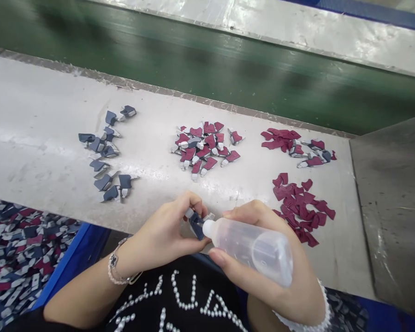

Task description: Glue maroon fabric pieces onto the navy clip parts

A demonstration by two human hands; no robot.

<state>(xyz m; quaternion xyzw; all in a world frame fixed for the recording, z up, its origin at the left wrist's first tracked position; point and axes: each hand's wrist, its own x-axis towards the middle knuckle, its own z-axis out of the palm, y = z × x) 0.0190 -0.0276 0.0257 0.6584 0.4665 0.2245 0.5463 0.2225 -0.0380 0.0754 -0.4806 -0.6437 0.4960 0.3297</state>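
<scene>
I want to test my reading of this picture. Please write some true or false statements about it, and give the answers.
1. The left hand pinches a small dark blue piece. True.
2. The right hand holds a translucent plastic squeeze bottle. True.
3. The left wrist is bare. False: a bracelet is around it.
4. The green conveyor belt runs between the person and the bench. False: it lies beyond the bench.
5. A pile of maroon pieces lies on the bench. True.

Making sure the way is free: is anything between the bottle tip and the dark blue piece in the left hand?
Nothing visible: the white bottle tip sits right at the dark blue piece pinched in the left hand.
</scene>
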